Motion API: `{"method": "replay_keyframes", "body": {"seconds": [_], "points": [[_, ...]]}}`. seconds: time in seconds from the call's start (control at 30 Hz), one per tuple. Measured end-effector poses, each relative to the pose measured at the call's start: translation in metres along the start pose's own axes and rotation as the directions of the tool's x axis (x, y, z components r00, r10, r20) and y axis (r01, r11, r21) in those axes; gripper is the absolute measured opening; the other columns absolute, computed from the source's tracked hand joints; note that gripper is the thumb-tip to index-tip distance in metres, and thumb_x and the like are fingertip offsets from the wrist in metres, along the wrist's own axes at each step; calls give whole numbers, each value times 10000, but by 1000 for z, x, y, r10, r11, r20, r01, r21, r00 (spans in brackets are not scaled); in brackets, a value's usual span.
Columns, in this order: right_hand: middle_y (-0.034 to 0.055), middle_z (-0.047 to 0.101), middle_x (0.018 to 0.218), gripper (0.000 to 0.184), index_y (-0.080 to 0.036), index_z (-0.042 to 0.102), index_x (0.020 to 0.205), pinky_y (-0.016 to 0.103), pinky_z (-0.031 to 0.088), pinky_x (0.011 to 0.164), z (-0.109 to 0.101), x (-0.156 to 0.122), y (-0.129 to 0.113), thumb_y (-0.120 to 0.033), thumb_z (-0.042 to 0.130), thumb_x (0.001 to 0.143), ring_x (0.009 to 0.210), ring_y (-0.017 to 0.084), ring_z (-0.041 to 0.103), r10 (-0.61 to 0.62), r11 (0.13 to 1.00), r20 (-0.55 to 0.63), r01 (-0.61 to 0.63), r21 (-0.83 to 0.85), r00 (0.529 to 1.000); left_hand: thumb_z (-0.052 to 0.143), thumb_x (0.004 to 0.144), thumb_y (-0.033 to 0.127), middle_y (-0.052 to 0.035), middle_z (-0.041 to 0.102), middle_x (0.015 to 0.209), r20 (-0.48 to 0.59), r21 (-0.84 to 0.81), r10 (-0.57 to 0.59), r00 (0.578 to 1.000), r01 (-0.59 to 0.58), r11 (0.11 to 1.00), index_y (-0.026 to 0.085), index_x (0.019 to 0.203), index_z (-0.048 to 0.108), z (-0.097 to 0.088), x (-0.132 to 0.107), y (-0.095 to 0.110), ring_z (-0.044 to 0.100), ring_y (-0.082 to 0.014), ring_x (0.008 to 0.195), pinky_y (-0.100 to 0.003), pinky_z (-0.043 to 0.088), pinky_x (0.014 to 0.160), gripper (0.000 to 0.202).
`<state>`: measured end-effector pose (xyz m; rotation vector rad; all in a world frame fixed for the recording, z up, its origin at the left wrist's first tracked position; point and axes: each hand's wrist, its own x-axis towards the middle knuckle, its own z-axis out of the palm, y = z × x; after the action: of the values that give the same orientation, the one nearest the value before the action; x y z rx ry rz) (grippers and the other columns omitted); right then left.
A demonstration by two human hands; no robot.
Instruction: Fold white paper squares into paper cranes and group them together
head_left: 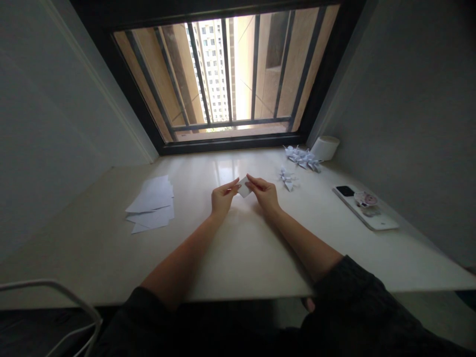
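A small folded piece of white paper [244, 189], diamond-shaped from here, is held between my two hands above the middle of the table. My left hand [223, 197] pinches its left corner between thumb and fingers. On the other side, my right hand [265, 192] grips the right edge with thumb and forefinger. A stack of white paper sheets [150, 201] lies to the left of my hands, its edges uneven. Right of my right hand sit a few folded paper figures [287, 179], with a larger heap of folded paper figures [303, 157] behind them.
A white roll [326, 148] stands at the back right corner, against the heap. Further right lies a phone [366, 207] in a case with a round grip. A barred window [230, 74] rises behind the pale table [238, 258]. White cable [48, 283] loops at lower left.
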<state>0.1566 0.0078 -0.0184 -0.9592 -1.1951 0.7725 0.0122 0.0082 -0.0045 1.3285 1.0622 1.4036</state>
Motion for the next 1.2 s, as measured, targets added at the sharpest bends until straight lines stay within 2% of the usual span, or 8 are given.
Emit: {"method": "replay_keyframes", "body": {"seconds": [0.1, 0.23, 0.43, 0.67, 0.87, 1.03, 1.2], "points": [[39, 700, 947, 311, -253, 710, 1004, 325, 481, 775, 0, 0, -1, -339, 691, 706, 856, 189, 626, 17, 999, 32, -18, 33, 999, 748, 636, 378, -67, 726, 913, -7, -35, -43, 999, 43, 998, 188, 1006, 709, 1, 0, 3, 637, -164, 757, -296, 519, 702, 417], [37, 695, 939, 295, -250, 713, 1000, 313, 479, 764, 0, 0, -1, -325, 684, 717, 860, 187, 625, -7, 1000, 72, 6, 15, 997, 744, 630, 405, -80, 723, 889, 8, -102, -113, 994, 113, 988, 153, 886, 737, 1, 1, 3, 645, -183, 799, -323, 530, 735, 360], [60, 711, 1000, 394, -222, 682, 1076, 345, 508, 770, -1, -1, -1, -387, 679, 719, 868, 215, 647, 47, 999, 57, -46, -20, 997, 765, 605, 370, -68, 719, 845, 38, -183, -175, 984, 179, 967, 141, 860, 731, 1, 2, 1, 642, -159, 772, -328, 516, 783, 344], [66, 713, 1018, 394, -212, 696, 1046, 357, 521, 790, 1, -3, -7, -408, 688, 703, 868, 228, 667, 103, 995, 96, -104, 2, 990, 746, 625, 385, -69, 718, 848, 27, -148, -158, 987, 160, 976, 140, 875, 728, 1, 3, 1, 638, -156, 758, -304, 507, 755, 350], [63, 721, 987, 356, -210, 710, 1005, 359, 520, 782, -1, 1, 0, -389, 692, 698, 853, 228, 666, 98, 995, 49, -97, -25, 994, 742, 629, 407, -80, 722, 881, 25, -39, -98, 995, 99, 994, 154, 884, 732, -1, 2, 2, 650, -177, 782, -309, 514, 745, 359], [70, 720, 991, 350, -201, 715, 992, 350, 516, 767, -6, 5, 0, -376, 694, 690, 844, 226, 661, 95, 994, 4, -95, -45, 995, 746, 615, 445, -90, 715, 746, 85, 37, -174, 981, 172, 984, 132, 849, 733, -4, 3, -3, 667, -188, 727, -333, 520, 747, 392], [80, 718, 979, 383, -181, 707, 1011, 337, 510, 757, -8, 5, -4, -384, 697, 685, 827, 212, 654, 108, 994, 16, -107, -34, 994, 765, 587, 445, -91, 713, 742, 112, 7, -205, 972, 206, 979, 126, 810, 727, -4, 5, -4, 668, -185, 712, -347, 522, 762, 391]]}}
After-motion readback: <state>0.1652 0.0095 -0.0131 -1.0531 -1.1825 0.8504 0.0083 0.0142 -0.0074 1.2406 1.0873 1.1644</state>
